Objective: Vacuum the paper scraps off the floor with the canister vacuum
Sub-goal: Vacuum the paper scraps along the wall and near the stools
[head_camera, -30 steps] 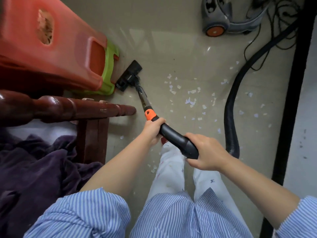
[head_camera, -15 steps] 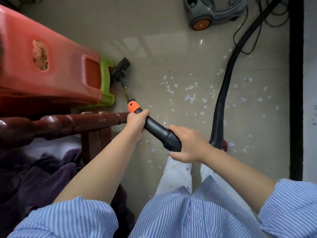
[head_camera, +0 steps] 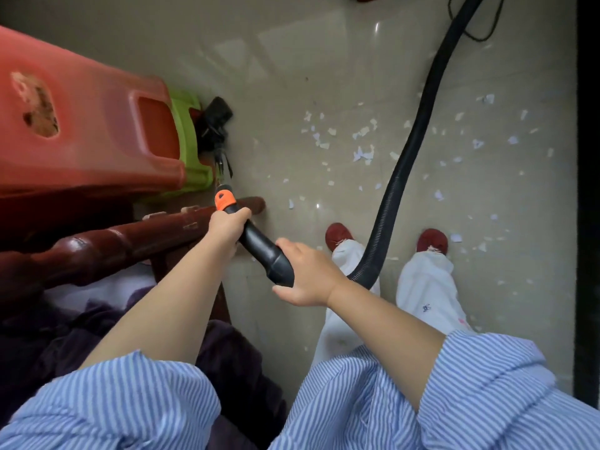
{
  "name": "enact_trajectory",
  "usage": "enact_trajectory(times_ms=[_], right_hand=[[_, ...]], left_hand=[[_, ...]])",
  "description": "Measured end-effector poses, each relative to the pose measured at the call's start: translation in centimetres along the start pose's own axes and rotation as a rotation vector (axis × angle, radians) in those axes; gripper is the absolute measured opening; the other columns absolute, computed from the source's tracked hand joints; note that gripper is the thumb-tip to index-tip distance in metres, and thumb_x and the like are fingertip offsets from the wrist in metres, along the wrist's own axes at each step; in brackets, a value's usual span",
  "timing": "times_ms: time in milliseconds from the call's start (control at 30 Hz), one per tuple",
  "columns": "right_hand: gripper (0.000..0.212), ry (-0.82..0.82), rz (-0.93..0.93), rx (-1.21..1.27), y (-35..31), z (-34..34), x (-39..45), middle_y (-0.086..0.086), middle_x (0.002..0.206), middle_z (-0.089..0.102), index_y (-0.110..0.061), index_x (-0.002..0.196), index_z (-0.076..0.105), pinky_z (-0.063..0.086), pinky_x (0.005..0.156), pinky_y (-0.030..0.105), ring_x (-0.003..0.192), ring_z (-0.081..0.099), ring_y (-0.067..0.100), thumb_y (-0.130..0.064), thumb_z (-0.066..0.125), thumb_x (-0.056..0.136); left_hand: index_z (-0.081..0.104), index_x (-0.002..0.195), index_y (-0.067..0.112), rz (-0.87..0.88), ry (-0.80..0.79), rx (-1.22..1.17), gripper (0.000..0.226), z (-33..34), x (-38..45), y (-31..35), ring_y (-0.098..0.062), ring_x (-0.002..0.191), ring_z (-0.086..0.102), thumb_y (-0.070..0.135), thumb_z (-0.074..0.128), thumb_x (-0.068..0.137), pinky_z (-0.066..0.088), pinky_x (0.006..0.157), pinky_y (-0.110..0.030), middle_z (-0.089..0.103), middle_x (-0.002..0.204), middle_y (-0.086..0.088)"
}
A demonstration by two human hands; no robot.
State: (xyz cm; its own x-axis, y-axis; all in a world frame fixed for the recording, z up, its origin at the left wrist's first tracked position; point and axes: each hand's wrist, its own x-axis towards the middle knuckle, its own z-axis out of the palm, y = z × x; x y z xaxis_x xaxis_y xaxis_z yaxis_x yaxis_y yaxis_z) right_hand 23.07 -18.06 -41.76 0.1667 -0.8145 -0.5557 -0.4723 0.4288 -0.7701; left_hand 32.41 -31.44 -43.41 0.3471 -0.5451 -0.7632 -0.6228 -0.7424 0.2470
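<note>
From the head view, my left hand sits at left of centre, fingers wrapped tight around the upper end of the black plastic vacuum wand handle, just below its orange collar. My right hand is lower and further right, closed on the fat rear end of the same handle where the ribbed black hose joins it; the thumb lies along the underside.

The wand's long axis runs from my right hand up and to the left, past the left hand, to the black floor nozzle, which is blurred and lies right against the green plastic stool tucked under the red plastic stool in the upper left of the frame. The dark wooden turned rail crosses just beneath my left hand.

The white paper scraps lie the other way: scattered over the beige tiled floor in the centre and right of the frame, well apart from the nozzle, on both sides of the hose and around my red shoes. So I judge the nozzle must swing rightward. My right hand is nearer the scraps and serves as pivot; the left, nearer the nozzle, steers. The hose lying across the scraps may drag some about.
</note>
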Motion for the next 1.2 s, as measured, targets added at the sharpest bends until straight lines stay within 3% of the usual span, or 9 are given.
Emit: enact_trajectory(times_ms=[133,200,300,400,600,767,967,1100,1200], right_hand=[[0.064,0.01,-0.002,-0.031,0.3,0.0,0.3,0.012,0.115,0.053,-0.009,0.132,0.034,0.04,0.081,0.032,0.102,0.052,0.031,-0.032,0.065,0.081],[0.063,-0.005,-0.001,-0.046,0.2,-0.2,0.0,0.011,0.114,0.053,-0.01,0.131,0.035,0.044,0.081,0.034,0.101,0.053,0.031,-0.032,0.065,0.08],[0.06,-0.024,-0.015,-0.124,-0.2,-1.7,-0.1,0.01,0.114,0.053,-0.011,0.129,0.037,0.045,0.082,0.037,0.099,0.054,0.031,-0.033,0.064,0.08],[0.055,-0.008,-0.038,-0.202,-0.2,-4.5,-1.0,0.01,0.106,0.055,-0.01,0.122,0.04,0.047,0.08,0.04,0.094,0.055,0.032,-0.032,0.064,0.078],[0.047,0.017,-0.057,-0.258,0.3,-9.1,-6.3,0.004,0.097,0.055,-0.012,0.116,0.043,0.046,0.073,0.036,0.086,0.055,0.028,-0.031,0.064,0.078],[0.05,0.033,-0.037,-0.375,1.9,-11.0,-11.1,0.003,0.1,0.053,-0.016,0.12,0.039,0.035,0.065,0.029,0.083,0.05,0.024,-0.035,0.061,0.08],[0.058,0.054,-0.042,-0.364,5.3,-12.4,-13.8,0.006,0.105,0.056,-0.014,0.128,0.039,0.029,0.067,0.026,0.092,0.053,0.026,-0.037,0.063,0.08],[0.054,0.056,-0.064,-0.366,5.8,-12.7,-13.9,0.006,0.105,0.056,-0.014,0.125,0.04,0.033,0.067,0.028,0.091,0.054,0.027,-0.037,0.062,0.081],[0.051,0.037,-0.049,-0.349,6.4,-13.2,-13.7,0.005,0.103,0.056,-0.013,0.12,0.041,0.038,0.069,0.03,0.09,0.055,0.027,-0.037,0.062,0.08]], left_hand=[[0.051,0.086,0.002,-0.018,-0.049,-0.01,0.008,-0.2,-0.2,0.2,-0.023,0.074,0.059,0.008,0.055,0.088,0.049,0.067,-0.032,0.058,0.087,-0.015],[0.042,0.073,0.009,-0.04,-0.071,-0.029,0.02,-0.1,-0.2,0.1,-0.016,0.063,0.051,0.007,0.052,0.09,0.043,0.057,-0.026,0.051,0.076,-0.008],[0.047,0.092,0.003,-0.059,-0.105,-0.144,0.008,-0.1,-0.6,0.4,-0.021,0.076,0.055,0.007,0.053,0.09,0.046,0.072,-0.031,0.053,0.097,-0.015],[0.042,0.106,0.002,-0.06,-0.128,-0.275,0.021,0.5,-1.9,1.1,-0.025,0.094,0.053,0.007,0.053,0.09,0.044,0.082,-0.032,0.05,0.105,-0.017],[0.046,0.099,-0.001,-0.024,-0.223,-0.394,0.04,3.4,-5.8,1.5,-0.027,0.077,0.054,0.015,0.062,0.066,0.045,0.071,-0.032,0.05,0.093,-0.017],[0.044,0.099,-0.001,-0.024,-0.285,-0.403,0.019,7.1,-9.9,1.0,-0.021,0.068,0.053,0.007,0.056,0.086,0.045,0.061,-0.027,0.051,0.08,-0.011],[0.044,0.094,0.001,-0.052,-0.294,-0.418,0.011,11.1,-12.9,1.2,-0.018,0.065,0.05,0.005,0.052,0.088,0.042,0.06,-0.027,0.049,0.077,-0.009],[0.043,0.077,0.006,-0.054,-0.249,-0.436,0.015,12.0,-12.9,1.2,-0.018,0.063,0.05,0.004,0.052,0.088,0.042,0.058,-0.027,0.048,0.074,-0.009],[0.046,0.083,0.003,-0.06,-0.229,-0.428,0.009,12.6,-12.8,1.8,-0.019,0.063,0.051,0.005,0.053,0.087,0.042,0.056,-0.026,0.05,0.076,-0.01]])
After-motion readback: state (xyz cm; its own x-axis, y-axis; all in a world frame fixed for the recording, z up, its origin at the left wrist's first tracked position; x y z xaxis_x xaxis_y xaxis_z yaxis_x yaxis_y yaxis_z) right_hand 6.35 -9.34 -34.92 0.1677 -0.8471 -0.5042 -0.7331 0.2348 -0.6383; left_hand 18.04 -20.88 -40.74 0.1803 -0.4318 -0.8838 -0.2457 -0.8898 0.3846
